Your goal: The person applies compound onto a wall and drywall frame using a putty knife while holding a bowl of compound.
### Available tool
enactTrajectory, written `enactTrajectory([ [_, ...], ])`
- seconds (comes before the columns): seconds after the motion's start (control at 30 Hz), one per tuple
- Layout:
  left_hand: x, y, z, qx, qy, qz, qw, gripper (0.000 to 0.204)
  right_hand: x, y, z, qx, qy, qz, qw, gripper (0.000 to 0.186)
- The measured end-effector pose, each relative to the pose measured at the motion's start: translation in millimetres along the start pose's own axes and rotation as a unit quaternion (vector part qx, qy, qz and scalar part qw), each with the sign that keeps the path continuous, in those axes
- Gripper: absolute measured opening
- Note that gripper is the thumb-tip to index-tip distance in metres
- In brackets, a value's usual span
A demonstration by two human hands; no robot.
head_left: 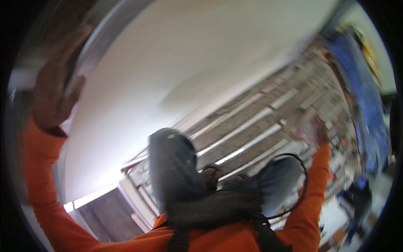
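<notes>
Left hand (52,90) is raised with fingers spread flat against a big white panel (180,63), near its grey rounded edge (100,38); the palm presses on it rather than closing around anything. Right hand (310,128) is up too, at the panel's lower far edge, but it is blurred, and I cannot tell whether its fingers curl under the rim or only touch it. Both sleeves are orange. The panel fills the upper middle of the view, tilted, with a grid of slats (252,126) behind it and blue sheeting (361,84) to the right. Dark padded gear (176,172) and a looped black cable (300,185) hang in front of the chest. My judgement: the main risk is the panel sliding, since a flat palm gives only friction and no hook on the edge; if the right side lets go, the sheet could pivot down toward the head. The cable loop sits close to the right forearm and might snag it. With the panel blocking much of the view, the person could also bump the slats or the clutter at lower right.
</notes>
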State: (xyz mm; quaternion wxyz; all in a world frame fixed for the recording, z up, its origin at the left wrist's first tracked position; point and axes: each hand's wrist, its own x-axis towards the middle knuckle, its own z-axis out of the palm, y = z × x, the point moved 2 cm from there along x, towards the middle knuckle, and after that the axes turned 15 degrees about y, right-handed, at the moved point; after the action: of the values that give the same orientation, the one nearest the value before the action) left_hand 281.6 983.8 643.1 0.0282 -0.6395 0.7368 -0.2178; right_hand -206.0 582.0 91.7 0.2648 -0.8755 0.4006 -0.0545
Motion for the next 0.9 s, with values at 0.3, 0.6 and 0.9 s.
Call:
enactTrajectory([
  [0.3,-35.4,-30.0,31.6,-0.039,0.108,0.077,0.99,0.053,8.9,-17.5,48.5,0.026,-0.121,0.059,0.991,0.041],
  [0.6,-33.6,11.8,26.0,-0.048,0.131,0.081,0.987,0.055,22.2,3.9,60.9,0.069,-0.198,0.094,0.973,0.044],
  [0.9,-38.9,10.0,35.7,-0.048,0.098,-0.001,0.994,0.057,54.4,5.9,91.5,0.482,-0.368,0.21,0.767,0.048],
])
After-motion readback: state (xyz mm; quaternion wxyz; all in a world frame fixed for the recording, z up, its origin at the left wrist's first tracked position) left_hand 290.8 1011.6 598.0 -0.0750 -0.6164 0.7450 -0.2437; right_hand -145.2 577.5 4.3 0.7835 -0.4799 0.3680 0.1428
